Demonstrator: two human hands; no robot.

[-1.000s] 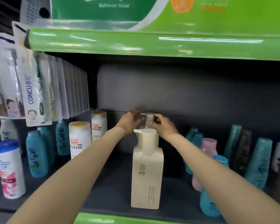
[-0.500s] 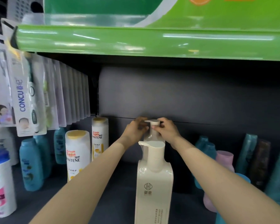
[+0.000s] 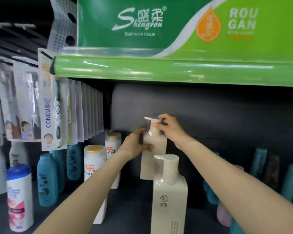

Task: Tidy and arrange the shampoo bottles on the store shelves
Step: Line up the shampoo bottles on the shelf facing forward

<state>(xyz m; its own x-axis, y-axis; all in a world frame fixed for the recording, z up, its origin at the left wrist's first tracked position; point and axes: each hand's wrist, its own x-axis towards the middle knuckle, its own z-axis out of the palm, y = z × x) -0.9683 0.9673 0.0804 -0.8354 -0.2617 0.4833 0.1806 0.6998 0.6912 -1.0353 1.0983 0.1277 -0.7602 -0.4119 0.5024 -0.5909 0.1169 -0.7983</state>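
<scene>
Two cream pump bottles stand in a line on the dark shelf (image 3: 135, 200). The rear cream pump bottle (image 3: 155, 146) is held upright, apparently lifted a little, near the back panel. My left hand (image 3: 137, 146) grips its shoulder from the left. My right hand (image 3: 170, 128) pinches its pump neck from the right. The front cream pump bottle (image 3: 169, 196) stands nearer me, untouched, partly hiding the rear one's lower right. A third cream bottle (image 3: 101, 210) shows below my left forearm.
White Pantene bottles (image 3: 95, 159) and teal bottles (image 3: 46, 179) stand left, with a blue-capped white bottle (image 3: 19, 198) at the front. More teal, dark and pink bottles (image 3: 259, 164) stand right. Hanging toothbrush packs (image 3: 49, 114) and the green shelf edge (image 3: 159, 70) hang overhead.
Both hands have raised the rear pump bottle, so its body now shows above the front bottle. My left hand dropped from the pump to the bottle's shoulder. The view tilted upward.
</scene>
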